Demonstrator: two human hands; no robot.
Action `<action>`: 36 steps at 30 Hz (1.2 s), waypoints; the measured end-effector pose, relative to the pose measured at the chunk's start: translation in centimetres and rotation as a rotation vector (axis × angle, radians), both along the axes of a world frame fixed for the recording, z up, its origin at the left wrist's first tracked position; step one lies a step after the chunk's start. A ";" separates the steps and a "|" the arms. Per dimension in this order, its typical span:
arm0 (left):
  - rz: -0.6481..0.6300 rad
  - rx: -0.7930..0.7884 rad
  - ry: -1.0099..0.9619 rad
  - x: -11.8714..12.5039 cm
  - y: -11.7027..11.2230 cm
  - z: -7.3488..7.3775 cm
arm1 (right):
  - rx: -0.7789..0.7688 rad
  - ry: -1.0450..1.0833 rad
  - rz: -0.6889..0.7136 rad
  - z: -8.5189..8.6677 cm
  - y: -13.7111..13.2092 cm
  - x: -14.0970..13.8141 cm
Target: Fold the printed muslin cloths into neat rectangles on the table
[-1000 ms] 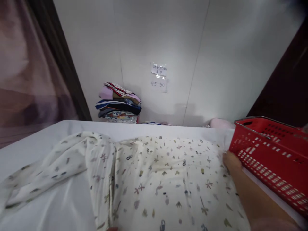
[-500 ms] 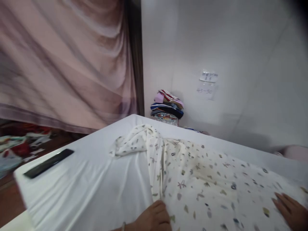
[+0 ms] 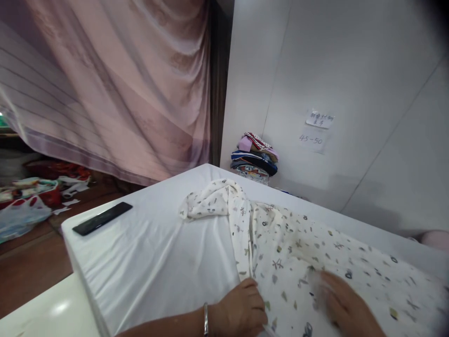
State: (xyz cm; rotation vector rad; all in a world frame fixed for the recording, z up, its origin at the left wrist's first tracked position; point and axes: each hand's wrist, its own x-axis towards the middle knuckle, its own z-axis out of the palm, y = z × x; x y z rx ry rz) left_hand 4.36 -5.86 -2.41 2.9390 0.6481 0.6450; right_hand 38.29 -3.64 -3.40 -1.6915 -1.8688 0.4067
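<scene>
Head view: left fingers (image 3: 257,304) grasp printed cloth (image 3: 284,267); right fingers (image 3: 338,290) blur over it, grip cannot be told; white counter (image 3: 164,248) beneath both; folded fabrics (image 3: 254,158) beyond.

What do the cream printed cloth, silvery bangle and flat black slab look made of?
Cream printed cloth: soft, matte fabric, from its loose folds. Silvery bangle: probably polished metal, given its bright glint. Flat black slab: perhaps plastic or glass, from its smooth, even surface.
</scene>
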 end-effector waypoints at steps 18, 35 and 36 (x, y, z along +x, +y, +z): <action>0.530 -0.373 -0.636 -5.2 6.1 3.6 | -0.338 0.439 0.218 1.2 -3.6 -19.9; 1.141 -0.491 -0.071 0.7 23.2 5.0 | 0.015 0.157 0.267 -1.5 -4.6 -19.9; 1.163 -0.501 -0.071 0.7 23.6 4.7 | 0.038 0.151 0.279 -2.0 -4.5 -19.8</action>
